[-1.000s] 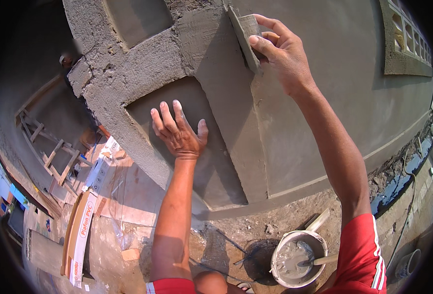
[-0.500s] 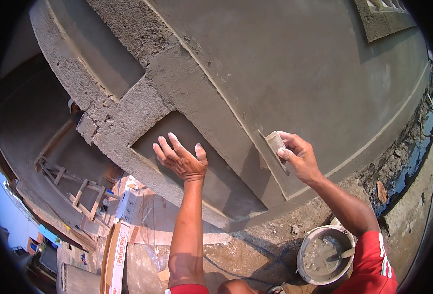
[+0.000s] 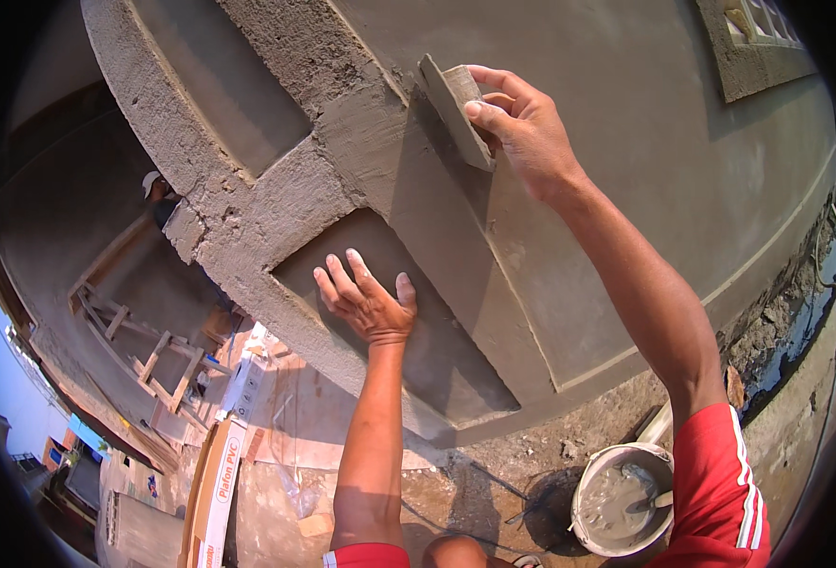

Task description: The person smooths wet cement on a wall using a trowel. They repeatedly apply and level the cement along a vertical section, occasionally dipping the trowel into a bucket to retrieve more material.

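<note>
My right hand (image 3: 522,133) grips the block handle of a small flat plastering float (image 3: 456,109), its plate tilted near the raised strip along the grey plastered wall (image 3: 607,218). Whether the plate touches the wall I cannot tell; its shadow falls just below it. Over a smooth recessed panel (image 3: 446,350), my left hand (image 3: 366,298) is held with fingers spread and dusty tips, gripping nothing. Rough cement bands (image 3: 276,199) frame that recess.
Below right stands a bucket (image 3: 584,521) of wet mortar (image 3: 612,497) with a tool handle (image 3: 663,500) in it. Wooden trestles (image 3: 167,369) and a long box (image 3: 217,492) are at left. Another person in a white cap (image 3: 152,182) is partly hidden behind the wall edge.
My right hand has carried the float up and to the left along the wall strip. My left hand stays spread at the recess. The view has shifted slightly, and more of the other person shows.
</note>
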